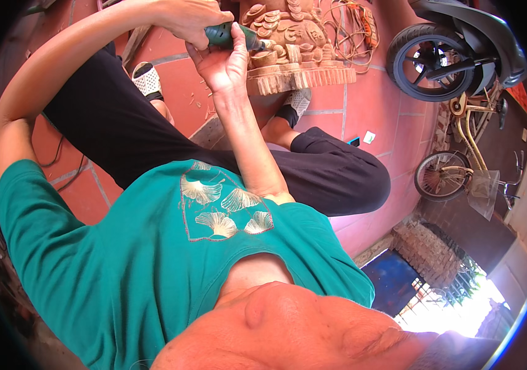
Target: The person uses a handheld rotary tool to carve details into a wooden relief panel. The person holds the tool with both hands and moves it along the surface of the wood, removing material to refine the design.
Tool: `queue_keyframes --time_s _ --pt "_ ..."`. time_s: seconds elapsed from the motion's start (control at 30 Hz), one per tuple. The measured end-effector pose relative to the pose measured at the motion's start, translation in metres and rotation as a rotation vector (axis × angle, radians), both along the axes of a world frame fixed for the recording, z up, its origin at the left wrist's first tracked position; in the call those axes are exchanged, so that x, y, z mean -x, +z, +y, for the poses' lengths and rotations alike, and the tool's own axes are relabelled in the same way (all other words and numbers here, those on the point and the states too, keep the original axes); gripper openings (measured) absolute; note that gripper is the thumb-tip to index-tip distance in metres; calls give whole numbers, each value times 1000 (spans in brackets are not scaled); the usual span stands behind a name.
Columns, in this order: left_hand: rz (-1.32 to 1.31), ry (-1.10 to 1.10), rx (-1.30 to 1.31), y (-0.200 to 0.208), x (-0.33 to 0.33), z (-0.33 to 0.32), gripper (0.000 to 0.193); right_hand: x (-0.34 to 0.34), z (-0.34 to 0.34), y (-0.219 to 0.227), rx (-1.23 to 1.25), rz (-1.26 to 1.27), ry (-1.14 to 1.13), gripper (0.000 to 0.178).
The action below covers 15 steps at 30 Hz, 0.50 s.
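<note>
My left hand (pixel 183 20) is wrapped around the back of a dark green handheld die grinder (pixel 219 35). My right hand (pixel 225 65) supports the grinder nearer its front, thumb along its side and palm turned up; its other fingers are partly hidden. The grinder's metal nose and bit point right, at the lower part of a carved wooden sculpture (pixel 297 34). Whether the bit touches the wood is hard to tell. Stacked coins and rounded shapes cover the sculpture, above a ridged base (pixel 300 79). It stands on the floor between my feet.
Wood chips lie on the red tiled floor (pixel 183 80). Tangled cords and an orange power strip (pixel 369 28) are right of the sculpture. A motorbike wheel (pixel 430 61) and a bicycle (pixel 474 145) stand farther right. A small white packet (pixel 369 137) lies near my right knee.
</note>
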State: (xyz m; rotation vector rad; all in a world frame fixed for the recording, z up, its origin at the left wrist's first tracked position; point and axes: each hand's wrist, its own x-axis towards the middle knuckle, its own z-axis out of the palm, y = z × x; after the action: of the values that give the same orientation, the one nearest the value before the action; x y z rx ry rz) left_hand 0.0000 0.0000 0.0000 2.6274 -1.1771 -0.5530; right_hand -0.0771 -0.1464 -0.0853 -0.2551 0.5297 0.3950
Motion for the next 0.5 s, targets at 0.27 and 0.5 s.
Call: queue_keyframes --time_s 0.27,0.5 --pt "-2 8 3 -1 4 0 73 4 2 0 -43 -1 15 43" --pt "-22 18 22 0 6 -2 75 3 1 -1 -32 -9 9 46"
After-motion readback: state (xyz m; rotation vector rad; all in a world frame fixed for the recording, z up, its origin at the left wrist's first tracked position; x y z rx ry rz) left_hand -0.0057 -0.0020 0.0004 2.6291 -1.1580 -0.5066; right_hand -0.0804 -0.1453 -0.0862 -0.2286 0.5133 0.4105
